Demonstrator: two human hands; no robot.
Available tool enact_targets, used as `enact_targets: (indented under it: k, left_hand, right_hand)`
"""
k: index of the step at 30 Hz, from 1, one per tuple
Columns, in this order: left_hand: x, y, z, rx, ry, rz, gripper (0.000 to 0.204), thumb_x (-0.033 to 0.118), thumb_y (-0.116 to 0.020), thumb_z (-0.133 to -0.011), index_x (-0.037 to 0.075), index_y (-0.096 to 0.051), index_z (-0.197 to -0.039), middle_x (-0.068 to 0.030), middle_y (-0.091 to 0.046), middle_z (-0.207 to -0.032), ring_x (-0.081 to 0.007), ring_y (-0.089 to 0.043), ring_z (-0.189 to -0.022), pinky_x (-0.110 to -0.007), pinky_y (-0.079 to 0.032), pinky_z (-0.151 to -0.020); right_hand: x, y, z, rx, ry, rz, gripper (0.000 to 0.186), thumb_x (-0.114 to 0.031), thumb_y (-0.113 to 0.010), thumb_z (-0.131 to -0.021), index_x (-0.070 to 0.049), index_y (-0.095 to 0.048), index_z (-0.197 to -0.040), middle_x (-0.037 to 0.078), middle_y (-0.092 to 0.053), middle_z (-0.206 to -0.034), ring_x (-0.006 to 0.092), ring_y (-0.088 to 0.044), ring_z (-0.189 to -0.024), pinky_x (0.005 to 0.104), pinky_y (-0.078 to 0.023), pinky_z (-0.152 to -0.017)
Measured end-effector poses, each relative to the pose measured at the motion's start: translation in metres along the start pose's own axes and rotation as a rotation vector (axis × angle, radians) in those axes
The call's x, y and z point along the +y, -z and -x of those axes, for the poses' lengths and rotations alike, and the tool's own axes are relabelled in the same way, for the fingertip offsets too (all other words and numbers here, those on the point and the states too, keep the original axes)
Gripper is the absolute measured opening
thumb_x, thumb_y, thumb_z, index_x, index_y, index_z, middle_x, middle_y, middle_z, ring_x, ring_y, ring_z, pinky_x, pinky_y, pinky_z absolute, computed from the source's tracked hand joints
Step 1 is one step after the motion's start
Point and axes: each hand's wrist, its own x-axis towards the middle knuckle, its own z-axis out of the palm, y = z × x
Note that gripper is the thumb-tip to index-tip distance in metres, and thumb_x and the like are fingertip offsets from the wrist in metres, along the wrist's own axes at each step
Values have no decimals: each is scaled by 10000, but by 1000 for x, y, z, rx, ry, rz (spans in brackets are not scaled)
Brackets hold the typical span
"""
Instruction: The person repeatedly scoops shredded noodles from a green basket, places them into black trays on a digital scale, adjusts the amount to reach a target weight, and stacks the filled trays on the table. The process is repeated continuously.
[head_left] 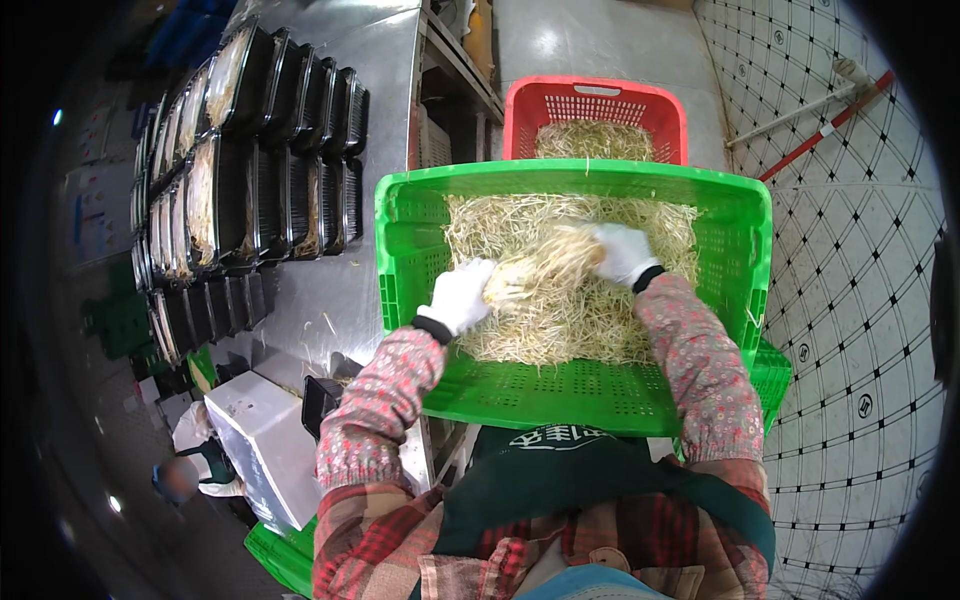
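Note:
A large green plastic crate (pixel 520 395) stands in front of me, its floor covered with a thick layer of pale bean sprouts (pixel 560 335). Over that layer, a loose bunch of bean sprouts (pixel 545 262) stretches between my hands, blurred by motion. My left hand (pixel 461 295), in a white glove, is closed on the bunch's left end. At the right end, my right hand (pixel 625 256), also white-gloved, has its fingers closed round the sprouts. Both fingertips are partly hidden by the strands.
Behind the green crate stands a red crate (pixel 672 120) holding more sprouts. To the left, stacked black trays (pixel 250 190) of sprouts rest on a metal table (pixel 385 130). A white box (pixel 262 435) and a person (pixel 205 465) are at lower left. A red pole (pixel 825 128) leans at right.

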Motion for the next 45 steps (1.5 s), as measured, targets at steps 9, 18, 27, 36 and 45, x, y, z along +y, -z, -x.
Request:
enact_targets:
  k: [9,18,27,36,45]
  left_hand:
    - [58,18,30,-352,-302,-387,1054,355,-827,-667,209,-249,-1536,-103,-416,-1481,-319,-439,-1310,-544,-402,-1000]
    - [19,-16,-78,-148,30,109,1466,537,-910,-467,125,-30,-1566,-231,-102,-1604,-426,-88,-1483,-632,-164,-1155]
    - [27,-55,-25,-269,162,158,1493,346,-968,-436,148,-13,-1566,-230,-204,-1565,-448,-262,-1409,-550,-332,-1107]
    - [20,-49,-42,-383,331,104,839,261,-853,-639,27,-462,-1344,-217,-607,-1203,-362,-605,-1097,-403,-496,-927]
    - [29,-33,-2,-151,-58,-71,817,105,-743,-715,190,-404,-1454,-109,-477,-1386,-331,-454,-1287,-421,-460,-976]
  right_hand:
    - [-64,-20,-34,-89,-21,126,746,-404,-774,-695,-106,-508,-1326,175,-581,-1252,318,-629,-1041,430,-552,-805]
    - [-19,-16,-57,-285,-38,-134,1429,-572,-886,-497,-138,-49,-1570,200,-90,-1618,375,-22,-1500,597,-89,-1183]
    - [-47,-69,46,-73,36,138,1235,-423,-891,-566,-51,-203,-1521,195,-441,-1394,347,-456,-1263,506,-381,-1039]
    - [-2,-70,22,-31,104,-48,388,-162,-567,-817,-63,-610,-1190,174,-651,-1101,345,-628,-1022,461,-533,-842]
    - [-19,29,-2,-8,-158,-349,445,-372,-636,-817,-47,-612,-1120,193,-691,-1004,366,-658,-959,449,-515,-859]
